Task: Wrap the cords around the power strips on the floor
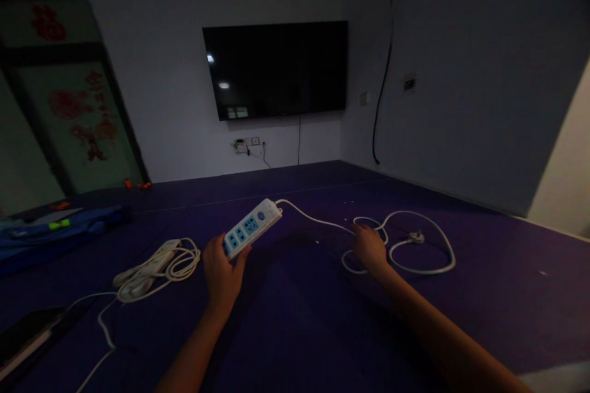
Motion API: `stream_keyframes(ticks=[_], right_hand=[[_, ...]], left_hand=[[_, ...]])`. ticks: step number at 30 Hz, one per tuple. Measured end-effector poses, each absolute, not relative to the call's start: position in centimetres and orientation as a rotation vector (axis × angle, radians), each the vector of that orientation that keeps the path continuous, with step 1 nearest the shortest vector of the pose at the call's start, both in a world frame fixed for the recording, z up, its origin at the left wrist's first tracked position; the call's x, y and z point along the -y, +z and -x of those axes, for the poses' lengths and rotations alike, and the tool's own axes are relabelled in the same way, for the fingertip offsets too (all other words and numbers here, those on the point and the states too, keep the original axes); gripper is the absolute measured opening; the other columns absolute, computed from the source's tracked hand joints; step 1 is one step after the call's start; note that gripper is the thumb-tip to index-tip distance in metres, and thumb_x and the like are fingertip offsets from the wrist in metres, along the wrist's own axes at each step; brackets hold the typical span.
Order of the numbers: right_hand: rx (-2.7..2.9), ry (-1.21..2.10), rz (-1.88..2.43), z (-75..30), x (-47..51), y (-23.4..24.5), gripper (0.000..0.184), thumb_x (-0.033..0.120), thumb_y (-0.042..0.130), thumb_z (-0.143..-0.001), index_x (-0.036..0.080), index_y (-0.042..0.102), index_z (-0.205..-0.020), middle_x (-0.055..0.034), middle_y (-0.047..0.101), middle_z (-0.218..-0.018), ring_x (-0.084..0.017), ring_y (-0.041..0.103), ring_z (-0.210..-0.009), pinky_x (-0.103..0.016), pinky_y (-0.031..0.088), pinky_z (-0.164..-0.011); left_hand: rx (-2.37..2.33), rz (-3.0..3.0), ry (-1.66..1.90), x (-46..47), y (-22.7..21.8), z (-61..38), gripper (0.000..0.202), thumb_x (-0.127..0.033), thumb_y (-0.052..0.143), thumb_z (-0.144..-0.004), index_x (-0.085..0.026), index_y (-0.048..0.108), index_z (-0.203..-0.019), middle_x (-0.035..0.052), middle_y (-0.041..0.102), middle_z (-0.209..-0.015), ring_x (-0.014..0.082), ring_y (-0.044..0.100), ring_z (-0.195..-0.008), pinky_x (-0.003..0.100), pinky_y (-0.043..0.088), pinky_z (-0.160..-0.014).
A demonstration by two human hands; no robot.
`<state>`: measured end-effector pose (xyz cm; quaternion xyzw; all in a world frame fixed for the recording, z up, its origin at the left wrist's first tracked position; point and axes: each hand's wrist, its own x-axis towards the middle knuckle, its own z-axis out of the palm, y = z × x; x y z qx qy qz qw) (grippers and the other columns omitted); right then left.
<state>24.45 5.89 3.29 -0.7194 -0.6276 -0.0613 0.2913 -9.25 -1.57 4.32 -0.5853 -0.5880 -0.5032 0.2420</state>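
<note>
My left hand (224,273) is closed around the near end of a white power strip (252,227) with blue sockets, which is tilted up toward the right. From its far end a white cord (318,218) runs right to my right hand (370,249), whose fingers are closed on it. Beyond that hand the cord lies in loose loops on the purple surface, with its plug (416,237) inside the largest loop. The fingertips of my right hand are partly hidden.
A second power strip (159,258) with coiled cord lies to the left. Further left are a dark flat object (27,334) and blue cloth (92,224). A television (276,70) hangs on the far wall. A black cable (383,86) dangles at the right wall.
</note>
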Motion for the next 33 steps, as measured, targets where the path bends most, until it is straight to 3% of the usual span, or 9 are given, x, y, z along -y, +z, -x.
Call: stream_keyframes(ticks=[4, 8, 11, 14, 19, 27, 30, 33], right_hand=[[1.838, -0.448, 1.538, -22.0, -4.8, 3.7, 0.058, 0.005, 0.041, -0.076, 0.018, 0.044, -0.132, -0.0116, 0.049, -0.132, -0.029, 0.039, -0.125, -0.047, 0.037, -0.097], [1.964, -0.367, 1.115, -19.8, -4.1, 3.9, 0.058, 0.018, 0.040, -0.085, 0.019, 0.028, -0.141, -0.0099, 0.043, -0.138, -0.024, 0.035, -0.130, -0.046, 0.035, -0.102], [1.979, -0.251, 1.040, -19.4, -4.0, 3.8, 0.046, 0.020, 0.035, -0.088, 0.019, 0.040, -0.134, -0.0110, 0.053, -0.129, -0.024, 0.044, -0.123, -0.047, 0.036, -0.100], [1.953, -0.145, 1.048, -19.6, -3.8, 3.9, 0.037, 0.017, 0.031, -0.089, 0.020, 0.056, -0.116, -0.0093, 0.065, -0.106, -0.022, 0.058, -0.103, -0.043, 0.044, -0.091], [1.848, 0.005, 0.998, -19.6, -2.9, 4.2, 0.031, 0.016, 0.034, -0.086, 0.020, 0.062, -0.100, -0.0070, 0.068, -0.092, -0.019, 0.063, -0.084, -0.031, 0.048, -0.074], [1.734, 0.180, 0.945, -18.8, -2.5, 4.0, 0.035, 0.019, 0.036, -0.084, 0.020, 0.063, -0.107, -0.0074, 0.069, -0.100, -0.019, 0.064, -0.091, -0.031, 0.048, -0.079], [1.801, 0.281, 0.988, -18.6, -2.7, 3.9, 0.042, 0.022, 0.033, -0.087, 0.020, 0.054, -0.123, -0.0077, 0.067, -0.105, -0.019, 0.064, -0.092, -0.030, 0.048, -0.078], [1.965, 0.326, 1.141, -18.4, -2.8, 3.7, 0.047, 0.025, 0.030, -0.090, 0.017, 0.041, -0.135, -0.0082, 0.070, -0.090, -0.019, 0.065, -0.076, -0.028, 0.048, -0.068]], left_hand=[[1.419, 1.619, -1.190, 2.9, 4.3, 7.6, 0.056, -0.049, 0.053, -0.080, -0.011, 0.044, -0.120, 0.0182, 0.055, -0.111, 0.0315, 0.050, -0.106, 0.046, 0.040, -0.088], [1.314, 1.677, -1.100, 3.4, 3.5, 6.5, 0.053, -0.046, 0.054, -0.081, -0.012, 0.044, -0.121, 0.0172, 0.057, -0.110, 0.0301, 0.051, -0.107, 0.044, 0.039, -0.089], [1.306, 1.728, -1.098, 3.4, 3.1, 6.0, 0.054, -0.047, 0.055, -0.080, -0.012, 0.045, -0.120, 0.0168, 0.059, -0.108, 0.0299, 0.053, -0.105, 0.044, 0.040, -0.088], [1.319, 1.822, -1.117, 3.3, 2.7, 5.7, 0.056, -0.051, 0.059, -0.075, -0.014, 0.048, -0.115, 0.0152, 0.060, -0.104, 0.0293, 0.055, -0.100, 0.044, 0.042, -0.085], [1.406, 2.026, -1.272, 3.4, 2.4, 5.1, 0.062, -0.057, 0.067, -0.064, -0.015, 0.052, -0.108, 0.0126, 0.059, -0.101, 0.0284, 0.057, -0.096, 0.042, 0.047, -0.081], [1.527, 2.369, -1.416, 4.6, 3.4, 3.9, 0.048, -0.054, 0.069, -0.062, -0.016, 0.060, -0.091, 0.0088, 0.057, -0.089, 0.0233, 0.058, -0.084, 0.036, 0.050, -0.074], [1.583, 2.407, -1.501, 4.8, 3.5, 3.7, 0.047, -0.054, 0.069, -0.062, -0.016, 0.060, -0.089, 0.0064, 0.057, -0.085, 0.0207, 0.058, -0.078, 0.033, 0.049, -0.068], [1.722, 2.371, -1.618, 4.6, 3.5, 3.8, 0.042, -0.054, 0.067, -0.063, -0.017, 0.061, -0.082, 0.0036, 0.056, -0.079, 0.0187, 0.057, -0.072, 0.031, 0.048, -0.064]])
